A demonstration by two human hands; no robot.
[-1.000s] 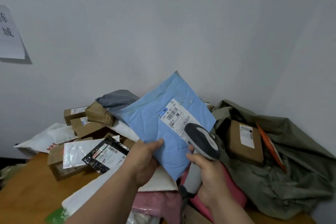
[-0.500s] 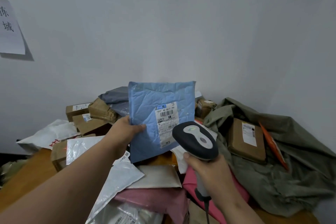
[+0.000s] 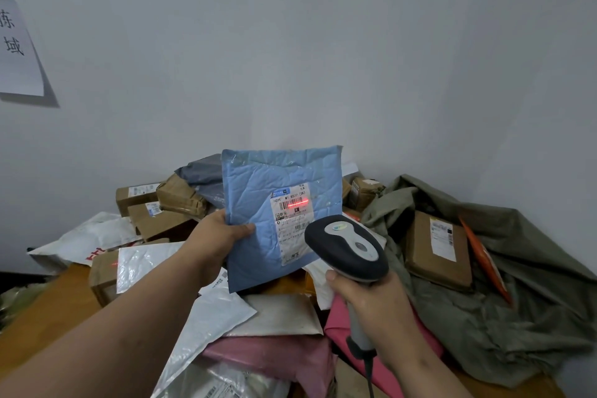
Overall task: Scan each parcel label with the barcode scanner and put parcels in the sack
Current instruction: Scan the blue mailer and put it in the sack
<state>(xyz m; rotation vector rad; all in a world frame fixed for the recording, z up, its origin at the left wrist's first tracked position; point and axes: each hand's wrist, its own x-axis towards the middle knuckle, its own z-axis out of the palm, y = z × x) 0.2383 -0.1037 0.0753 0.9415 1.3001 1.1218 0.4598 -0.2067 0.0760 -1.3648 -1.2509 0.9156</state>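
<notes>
Now your left hand point(image 3: 214, 237) pinches the blue parcel point(image 3: 274, 203) upright; your right hand point(image 3: 371, 297) grips the scanner point(image 3: 345, 249), its red line seemingly on the label point(image 3: 292, 220).

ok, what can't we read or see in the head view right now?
- Label on the blue mailer: print too small to read; scanner covers its lower right corner.
- Left hand: fingers hidden behind the mailer.
- Sack: contents mostly hidden by folds.
- Wall notice: cut off by the left edge.
</notes>
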